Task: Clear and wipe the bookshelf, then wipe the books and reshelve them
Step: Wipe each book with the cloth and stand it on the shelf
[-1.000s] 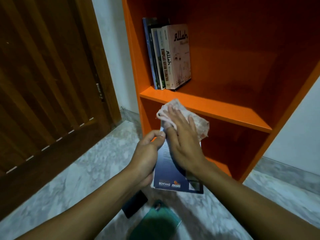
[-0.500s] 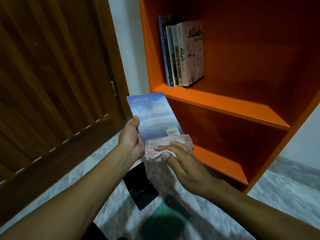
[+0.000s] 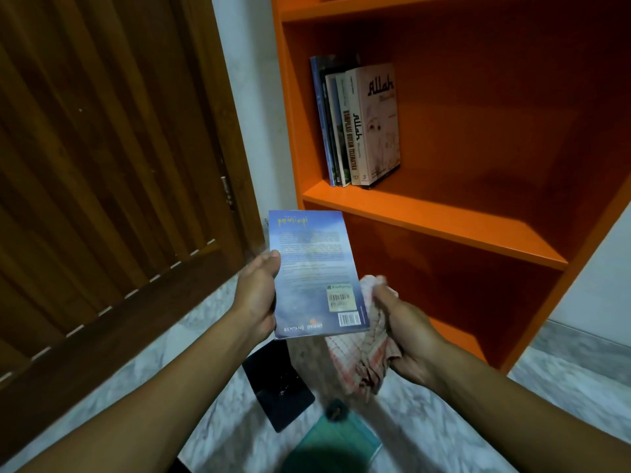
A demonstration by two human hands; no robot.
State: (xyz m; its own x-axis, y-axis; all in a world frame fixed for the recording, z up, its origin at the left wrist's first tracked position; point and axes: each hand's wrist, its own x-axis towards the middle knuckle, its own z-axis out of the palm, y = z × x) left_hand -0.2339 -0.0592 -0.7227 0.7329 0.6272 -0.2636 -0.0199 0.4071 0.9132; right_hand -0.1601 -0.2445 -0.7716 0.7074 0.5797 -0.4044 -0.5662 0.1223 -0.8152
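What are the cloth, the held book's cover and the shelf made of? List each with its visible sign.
Cloth: soft woven fabric, probably cotton; it hangs crumpled from the right hand, with a red check.
Blue book in the left hand: glossy printed card, judging by its sheen and barcode stickers.
Bookshelf: smooth orange painted or laminated board, apparently; flat even colour, no grain.

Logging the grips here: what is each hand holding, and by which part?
The left hand grips the blue book by its left long edge. The right hand holds the bunched checked cloth along its right side.
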